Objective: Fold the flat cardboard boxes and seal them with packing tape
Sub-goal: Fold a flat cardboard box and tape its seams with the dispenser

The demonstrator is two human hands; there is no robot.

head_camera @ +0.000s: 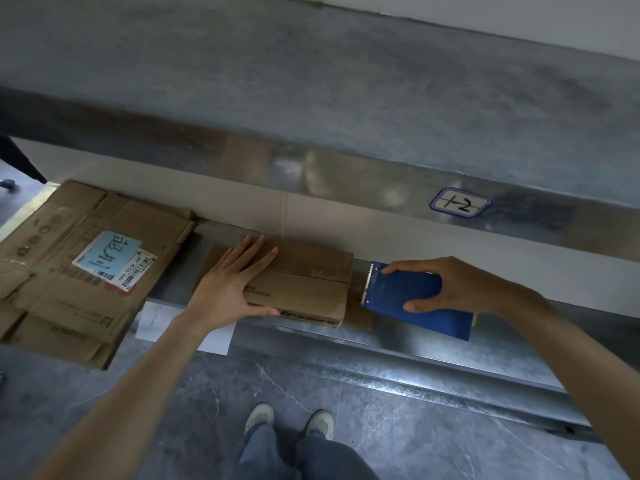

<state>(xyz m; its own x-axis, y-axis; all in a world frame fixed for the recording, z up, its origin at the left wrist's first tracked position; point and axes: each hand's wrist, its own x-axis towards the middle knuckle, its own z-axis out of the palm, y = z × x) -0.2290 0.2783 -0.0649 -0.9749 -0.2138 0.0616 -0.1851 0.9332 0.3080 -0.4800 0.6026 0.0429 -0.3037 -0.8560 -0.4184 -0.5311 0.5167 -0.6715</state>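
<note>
A small folded cardboard box (304, 282) stands on the steel shelf (398, 337) in the middle of the view, its top flaps closed along a centre seam. My left hand (232, 285) lies flat on the box's left end, fingers straight on top and thumb against the near side. My right hand (446, 285) grips a blue tape dispenser (408, 296) just right of the box. The dispenser's toothed metal blade points at the box's right end. The tape roll itself is hidden.
A pile of flattened cardboard boxes (79, 271) with a blue label lies on the shelf at the left, overhanging its front edge. A white sheet (214, 337) hangs below the shelf edge. An upper steel shelf (346, 140) with a handwritten sticker runs overhead. My feet stand on grey floor below.
</note>
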